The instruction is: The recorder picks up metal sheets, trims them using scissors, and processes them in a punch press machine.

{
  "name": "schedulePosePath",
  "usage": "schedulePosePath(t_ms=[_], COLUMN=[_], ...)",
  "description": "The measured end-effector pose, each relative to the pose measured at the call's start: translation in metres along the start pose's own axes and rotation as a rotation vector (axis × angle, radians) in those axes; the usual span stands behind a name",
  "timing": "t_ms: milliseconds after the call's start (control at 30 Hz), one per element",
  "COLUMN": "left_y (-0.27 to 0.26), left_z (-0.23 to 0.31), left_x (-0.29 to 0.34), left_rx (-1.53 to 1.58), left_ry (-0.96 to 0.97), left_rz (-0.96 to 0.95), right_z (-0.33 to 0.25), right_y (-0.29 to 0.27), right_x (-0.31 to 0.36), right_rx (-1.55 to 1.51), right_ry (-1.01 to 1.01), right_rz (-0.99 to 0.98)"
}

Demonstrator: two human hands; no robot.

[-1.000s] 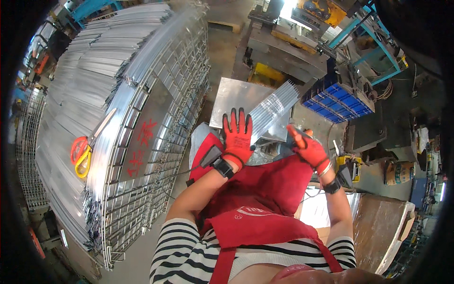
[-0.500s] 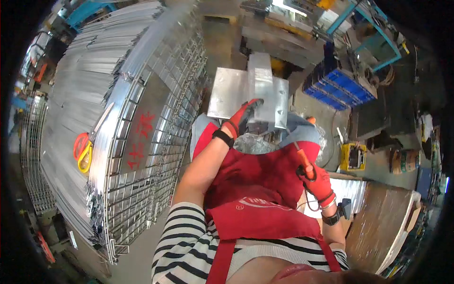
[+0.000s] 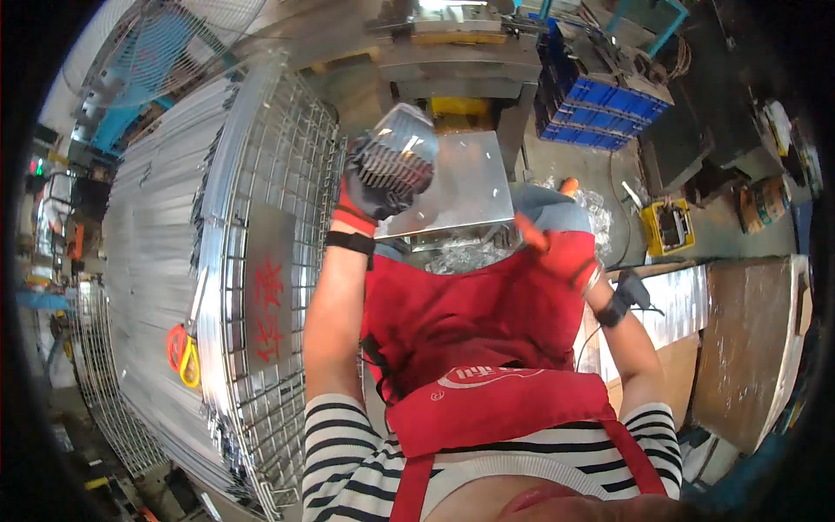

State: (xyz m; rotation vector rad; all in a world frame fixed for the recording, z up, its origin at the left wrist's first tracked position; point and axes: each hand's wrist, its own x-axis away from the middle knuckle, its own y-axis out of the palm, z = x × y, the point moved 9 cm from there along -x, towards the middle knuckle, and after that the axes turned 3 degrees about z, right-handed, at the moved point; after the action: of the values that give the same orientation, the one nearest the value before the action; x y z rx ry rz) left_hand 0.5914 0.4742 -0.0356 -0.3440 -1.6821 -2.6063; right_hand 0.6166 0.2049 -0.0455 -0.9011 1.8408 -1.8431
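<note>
While the left grip (image 3: 370,193) clasps the metal strip bundle (image 3: 396,158) endwise, right grip (image 3: 557,248) spreads empty.

My left hand (image 3: 370,196) hides the lower end of the metal strip bundle (image 3: 396,157) (its fingers are out of sight), and my right hand (image 3: 561,252) is blurred.

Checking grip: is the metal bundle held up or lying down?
Held up: left hand grips the bundle above the plate.

So I've swung the bundle of metal strips (image 3: 396,161) up off the steel plate (image 3: 465,187) toward the wire cage (image 3: 278,200) with my left hand (image 3: 370,196); my right hand (image 3: 565,252) came back up, fingers open.
</note>
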Motion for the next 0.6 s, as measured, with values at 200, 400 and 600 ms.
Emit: schedulePosePath(t_ms=[200,400,600], left_y=[-0.03,-0.034,-0.016], left_z=[0.017,0.007,-0.024], left_x=[0.015,0.026,-0.007], left_rx=[0.019,0.114,0.111], left_ry=[0.109,0.101,0.011], left_rz=[0.067,-0.103,0.182], right_z=[-0.02,-0.107,0.032], right_y=[-0.004,0.029,-0.012], right_x=[-0.035,-0.026,-0.034], right_rx=[-0.192,-0.165,-0.063], right_ry=[0.009,-0.321,-0.085], right_rz=[-0.16,-0.358,0.213])
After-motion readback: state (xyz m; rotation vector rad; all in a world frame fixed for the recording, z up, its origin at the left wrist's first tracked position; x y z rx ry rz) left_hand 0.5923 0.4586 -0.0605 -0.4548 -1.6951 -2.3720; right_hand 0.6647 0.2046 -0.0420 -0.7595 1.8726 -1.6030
